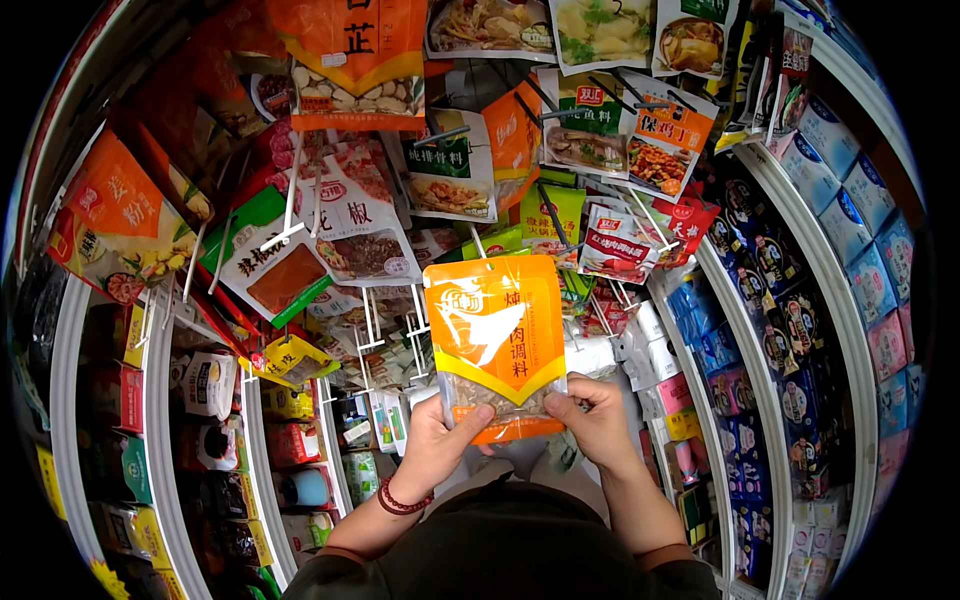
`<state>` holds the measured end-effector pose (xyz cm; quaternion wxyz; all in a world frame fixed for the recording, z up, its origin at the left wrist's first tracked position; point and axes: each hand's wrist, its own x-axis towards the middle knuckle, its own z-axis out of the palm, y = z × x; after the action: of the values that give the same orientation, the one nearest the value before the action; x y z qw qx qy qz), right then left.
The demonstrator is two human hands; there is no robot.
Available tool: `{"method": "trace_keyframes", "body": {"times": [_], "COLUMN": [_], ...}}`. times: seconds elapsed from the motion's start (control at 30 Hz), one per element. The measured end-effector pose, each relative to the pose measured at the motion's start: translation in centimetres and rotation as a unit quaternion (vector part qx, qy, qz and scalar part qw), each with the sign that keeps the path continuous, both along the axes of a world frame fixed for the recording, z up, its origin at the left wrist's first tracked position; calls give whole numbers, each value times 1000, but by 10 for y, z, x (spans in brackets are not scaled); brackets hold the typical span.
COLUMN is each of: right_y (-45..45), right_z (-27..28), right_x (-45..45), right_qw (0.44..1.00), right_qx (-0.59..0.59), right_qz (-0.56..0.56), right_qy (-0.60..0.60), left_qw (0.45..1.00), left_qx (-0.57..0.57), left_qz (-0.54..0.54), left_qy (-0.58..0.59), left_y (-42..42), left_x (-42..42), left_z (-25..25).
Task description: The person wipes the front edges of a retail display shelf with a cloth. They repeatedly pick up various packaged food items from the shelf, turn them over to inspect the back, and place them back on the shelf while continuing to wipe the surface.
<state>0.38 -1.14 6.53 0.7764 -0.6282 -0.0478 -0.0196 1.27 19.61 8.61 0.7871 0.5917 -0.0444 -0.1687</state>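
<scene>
An orange and yellow seasoning packet (pixel 487 337) faces me upright, with glare on its printed front. Its clear lower window shows dry brownish contents. My left hand (pixel 444 439) grips the lower left corner, thumb on the front. At the lower right corner, my right hand (pixel 592 420) pinches the packet the same way. The fingers behind the packet are mostly hidden. Just above its top edge, a white display hook (pixel 475 241) juts out from the rack. A white pepper packet (pixel 364 217) hangs beyond it to the upper left.
Many hooks around the packet carry seasoning bags, among them a green-edged chilli powder bag (pixel 264 259) and a red and white sauce pouch (pixel 619 241). Bare prongs (pixel 370 322) stick out toward me. Shelves with white edges (pixel 161 420) curve along the left; tissue packs (pixel 825 154) fill shelves at right.
</scene>
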Motion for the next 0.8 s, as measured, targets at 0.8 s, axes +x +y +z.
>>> {"method": "trace_keyframes", "body": {"times": [0.8], "right_y": [0], "right_z": [7], "right_x": [-6], "right_qw": [993], "right_qx": [63], "right_qz": [82], "right_qy": [54], "left_qw": [999], "left_qx": [-8], "left_qz": [11], "left_qy": [-30], "left_y": [3], "left_x": [-11], "left_z": [7]}}
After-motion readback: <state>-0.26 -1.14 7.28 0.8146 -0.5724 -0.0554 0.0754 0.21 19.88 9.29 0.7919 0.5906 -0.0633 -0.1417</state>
